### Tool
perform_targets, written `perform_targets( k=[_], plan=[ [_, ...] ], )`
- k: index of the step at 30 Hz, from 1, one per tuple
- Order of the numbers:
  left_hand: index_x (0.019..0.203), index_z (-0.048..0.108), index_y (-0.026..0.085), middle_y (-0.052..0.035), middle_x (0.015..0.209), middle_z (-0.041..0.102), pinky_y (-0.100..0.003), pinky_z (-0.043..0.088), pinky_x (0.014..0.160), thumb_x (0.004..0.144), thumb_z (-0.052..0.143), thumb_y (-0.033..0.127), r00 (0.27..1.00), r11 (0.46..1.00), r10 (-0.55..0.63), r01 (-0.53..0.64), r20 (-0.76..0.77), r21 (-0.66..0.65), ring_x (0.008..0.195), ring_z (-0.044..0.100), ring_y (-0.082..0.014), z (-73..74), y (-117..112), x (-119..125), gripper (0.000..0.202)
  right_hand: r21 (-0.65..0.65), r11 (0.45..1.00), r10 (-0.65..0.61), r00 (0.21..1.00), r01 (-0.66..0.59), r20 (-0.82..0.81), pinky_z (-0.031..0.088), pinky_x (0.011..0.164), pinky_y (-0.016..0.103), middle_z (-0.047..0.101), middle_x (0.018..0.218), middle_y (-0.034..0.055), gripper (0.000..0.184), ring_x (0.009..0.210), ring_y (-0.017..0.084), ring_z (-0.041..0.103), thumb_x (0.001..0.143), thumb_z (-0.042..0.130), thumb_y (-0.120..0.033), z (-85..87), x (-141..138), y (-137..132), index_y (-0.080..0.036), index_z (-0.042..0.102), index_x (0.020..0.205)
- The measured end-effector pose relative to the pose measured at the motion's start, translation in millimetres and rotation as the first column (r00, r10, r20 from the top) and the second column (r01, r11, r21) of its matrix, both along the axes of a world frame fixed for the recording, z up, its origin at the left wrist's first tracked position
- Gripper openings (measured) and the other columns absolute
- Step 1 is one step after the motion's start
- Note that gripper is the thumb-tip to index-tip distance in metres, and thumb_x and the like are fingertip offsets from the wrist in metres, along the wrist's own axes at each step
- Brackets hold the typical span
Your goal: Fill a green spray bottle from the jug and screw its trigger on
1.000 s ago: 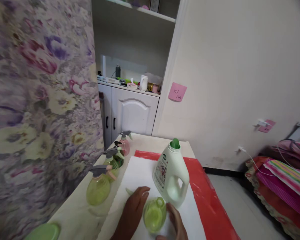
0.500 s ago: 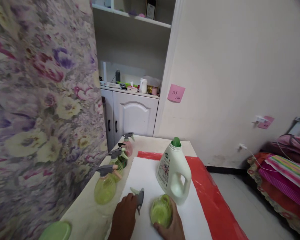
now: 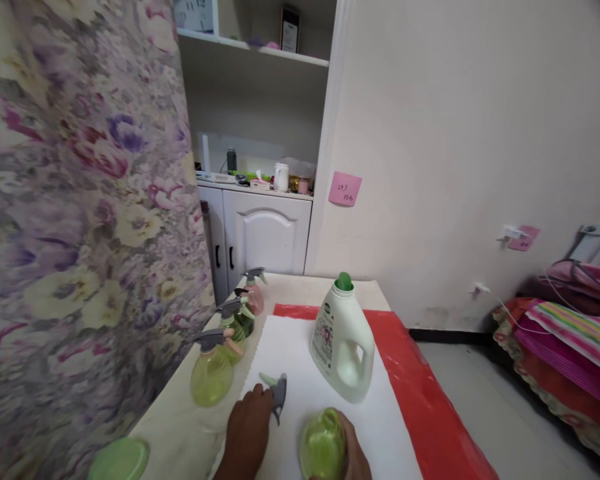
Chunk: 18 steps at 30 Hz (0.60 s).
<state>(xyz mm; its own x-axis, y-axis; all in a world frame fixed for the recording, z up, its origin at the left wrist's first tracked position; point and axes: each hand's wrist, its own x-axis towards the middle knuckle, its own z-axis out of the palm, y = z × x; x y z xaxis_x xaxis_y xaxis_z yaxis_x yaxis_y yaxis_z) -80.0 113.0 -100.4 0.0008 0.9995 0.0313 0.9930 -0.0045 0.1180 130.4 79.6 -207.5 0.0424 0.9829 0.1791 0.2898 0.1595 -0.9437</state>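
My right hand (image 3: 356, 448) grips the side of a translucent green spray bottle (image 3: 322, 445) with no sprayer on its neck. My left hand (image 3: 249, 427) is closed around a grey and pale green trigger spray head (image 3: 279, 393), whose lower tube is hidden by the fingers. Both hands are over a white sheet (image 3: 290, 347). Beyond the bottle stands a large pale green detergent jug (image 3: 344, 347) with a handle and a darker green piece (image 3: 344, 281) in its open mouth.
Several spray bottles line the table's left edge, the nearest a yellow-green one (image 3: 211, 379). A green round lid-like object (image 3: 120, 460) lies at front left. Red plastic (image 3: 405, 373) runs beneath the sheet. A floral curtain (image 3: 95, 267) hangs left; a wall rises behind.
The green bottle in my right hand has moved slightly toward me, and its neck now shows more from the side. My left hand keeps the spray head nearly where it was. The view has shifted a little.
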Motion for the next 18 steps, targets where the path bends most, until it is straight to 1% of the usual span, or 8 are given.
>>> perform_targets(
  k=[5, 6, 8, 9, 10, 13, 16, 18],
  plan=[
    [0.118, 0.06, 0.018, -0.0128, 0.117, 0.067, -0.038, 0.046, 0.085, 0.087, 0.037, 0.006, 0.998, 0.998, -0.012, 0.009, 0.056, 0.055, 0.104, 0.066, -0.0268, 13.5, -10, 7, 0.04, -0.018, 1.0, -0.006, 0.999, 0.007, 0.043, 0.048, 0.101, 0.038, 0.063, 0.132, 0.0104, 0.093, 0.121, 0.033, 0.059, 0.041, 0.064, -0.008, 16.2, -6, -1, -0.018, 0.045, 0.132],
    [0.12, 0.059, 0.018, -0.0123, 0.119, 0.067, -0.038, 0.047, 0.086, 0.089, 0.038, 0.01, 0.994, 0.996, -0.026, 0.018, 0.106, 0.082, 0.104, 0.066, -0.0263, 17.7, -12, 9, 0.038, -0.01, 1.0, -0.008, 0.999, 0.008, 0.041, 0.048, 0.101, 0.039, 0.063, 0.131, 0.0106, 0.092, 0.121, 0.033, 0.059, 0.041, 0.064, -0.007, 18.4, -7, -2, -0.018, 0.045, 0.131],
    [0.12, 0.059, 0.019, -0.011, 0.12, 0.066, -0.036, 0.048, 0.088, 0.091, 0.041, 0.021, 0.941, 0.983, -0.094, 0.036, 0.326, 0.179, 0.106, 0.065, -0.025, 27.2, -17, 11, 0.034, 0.003, 1.0, -0.015, 0.999, 0.015, 0.034, 0.047, 0.102, 0.04, 0.063, 0.131, 0.0108, 0.091, 0.122, 0.033, 0.058, 0.041, 0.063, -0.007, 21.3, -9, -3, -0.019, 0.045, 0.13],
    [0.119, 0.059, 0.02, -0.0101, 0.118, 0.067, -0.035, 0.049, 0.089, 0.091, 0.045, 0.027, 0.869, 0.971, -0.137, 0.023, 0.476, 0.237, 0.106, 0.064, -0.0247, 32.6, -19, 12, 0.032, 0.01, 1.0, -0.018, 0.999, 0.018, 0.03, 0.047, 0.103, 0.04, 0.063, 0.131, 0.0109, 0.091, 0.122, 0.033, 0.058, 0.042, 0.063, -0.007, 22.3, -9, -3, -0.019, 0.045, 0.13],
    [0.117, 0.06, 0.021, -0.009, 0.114, 0.069, -0.035, 0.05, 0.088, 0.089, 0.049, 0.033, 0.759, 0.959, -0.177, -0.011, 0.627, 0.284, 0.103, 0.065, -0.0246, 38.3, -22, 12, 0.032, 0.015, 1.0, -0.02, 0.999, 0.02, 0.026, 0.046, 0.105, 0.041, 0.063, 0.131, 0.011, 0.091, 0.123, 0.033, 0.057, 0.042, 0.063, -0.007, 23.1, -10, -4, -0.02, 0.045, 0.13],
    [0.113, 0.062, 0.023, -0.0061, 0.109, 0.071, -0.033, 0.052, 0.085, 0.083, 0.06, 0.043, 0.327, 0.946, -0.22, -0.158, 0.919, 0.283, 0.091, 0.067, -0.0219, 58.7, -29, 17, 0.036, 0.024, 0.999, -0.026, 1.0, 0.026, 0.016, 0.046, 0.105, 0.043, 0.064, 0.13, 0.0099, 0.089, 0.122, 0.033, 0.058, 0.043, 0.064, -0.007, 25.3, -11, -4, -0.021, 0.045, 0.129],
    [0.107, 0.064, 0.024, -0.0017, 0.113, 0.07, -0.022, 0.053, 0.082, 0.079, 0.069, 0.04, -0.094, 0.931, -0.265, -0.283, 0.96, 0.23, 0.085, 0.066, -0.0138, 82.0, -37, 28, 0.032, 0.032, 0.999, -0.017, 1.0, 0.016, 0.013, 0.046, 0.105, 0.042, 0.064, 0.13, 0.01, 0.091, 0.122, 0.033, 0.058, 0.041, 0.063, -0.005, 27.0, -11, -3, -0.02, 0.045, 0.129],
    [0.107, 0.064, 0.027, 0.002, 0.108, 0.07, -0.017, 0.053, 0.079, 0.076, 0.074, 0.035, -0.291, 0.918, -0.314, -0.336, 0.904, 0.211, 0.082, 0.066, -0.0104, 95.2, -41, 37, 0.033, 0.038, 0.999, -0.01, 1.0, 0.009, 0.011, 0.044, 0.107, 0.042, 0.062, 0.131, 0.0104, 0.093, 0.124, 0.033, 0.056, 0.04, 0.064, -0.004, 27.4, -11, -3, -0.018, 0.044, 0.13]
  ],
)
